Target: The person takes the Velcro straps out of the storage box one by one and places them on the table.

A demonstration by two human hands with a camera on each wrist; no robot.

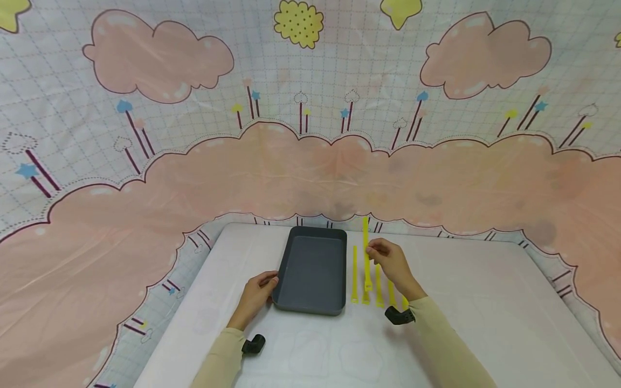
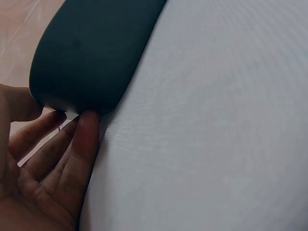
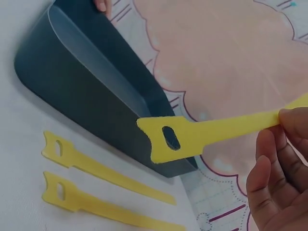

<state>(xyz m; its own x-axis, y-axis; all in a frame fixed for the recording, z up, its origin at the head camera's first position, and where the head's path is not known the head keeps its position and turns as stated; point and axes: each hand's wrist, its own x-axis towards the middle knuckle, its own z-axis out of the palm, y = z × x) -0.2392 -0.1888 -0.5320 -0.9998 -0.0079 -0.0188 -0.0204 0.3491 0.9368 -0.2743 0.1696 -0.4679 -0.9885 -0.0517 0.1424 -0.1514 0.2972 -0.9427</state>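
Observation:
A dark grey rectangular tray (image 1: 312,272) lies on the white table, with nothing in it. At its near left corner my left hand (image 1: 255,297) grips the rim, thumb and fingers on either side; the left wrist view shows the tray wall (image 2: 96,53) at the fingertips. My right hand (image 1: 392,264) pinches a yellow hook-and-loop cable tie (image 3: 216,132) between thumb and fingers, raised above the table to the right of the tray. Its slotted head hangs toward me. Beneath it, several more yellow cable ties (image 1: 354,274) lie in a row, partly hidden by the right hand.
White tabletop (image 1: 485,302) stretches to the right of the ties and in front of the tray. Behind the table hangs a patterned cloth (image 1: 310,172) with pink clouds. A black wrist camera (image 1: 399,316) sits on the right wrist, near the ties.

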